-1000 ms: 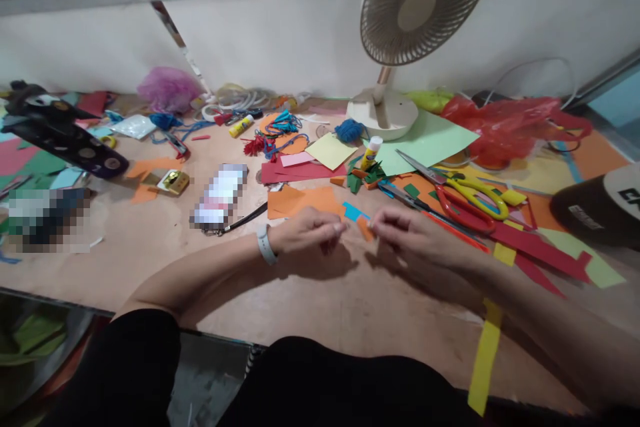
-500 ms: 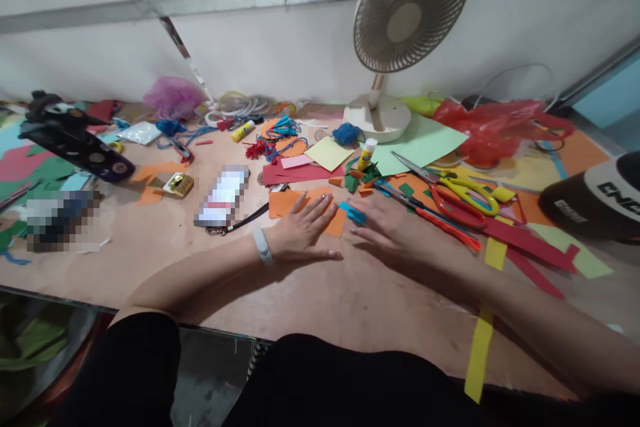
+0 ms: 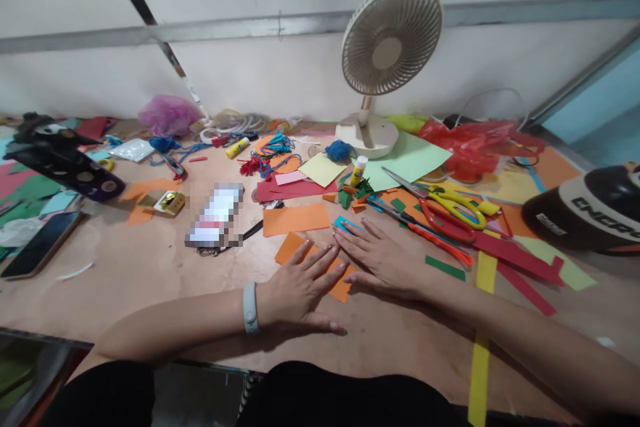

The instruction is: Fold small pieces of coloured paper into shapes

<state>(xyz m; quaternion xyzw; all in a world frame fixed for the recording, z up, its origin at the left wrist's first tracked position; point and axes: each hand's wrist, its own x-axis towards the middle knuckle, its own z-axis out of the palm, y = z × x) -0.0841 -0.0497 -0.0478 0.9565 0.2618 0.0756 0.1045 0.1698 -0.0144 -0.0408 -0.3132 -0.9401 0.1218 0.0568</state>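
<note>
My left hand (image 3: 300,287) lies flat on an orange paper piece (image 3: 293,247) near the table's front, fingers spread. My right hand (image 3: 377,259) rests flat beside it, fingers stretched out and touching the same orange piece at its right end. A small blue paper scrap (image 3: 343,221) lies just beyond my right fingertips. A second orange paper rectangle (image 3: 296,219) lies a little farther back. Neither hand grips anything.
Red and yellow scissors (image 3: 445,207), a glue stick (image 3: 357,170), a white desk fan (image 3: 383,60), a red plastic bag (image 3: 475,140) and coloured paper strips crowd the right. A phone (image 3: 40,243) lies at the left. A black helmet (image 3: 590,207) sits far right.
Both hands let go of a small scrap they pinched, spread flat on the orange paper, then drew one orange piece toward the table's front. The camera tilted.
</note>
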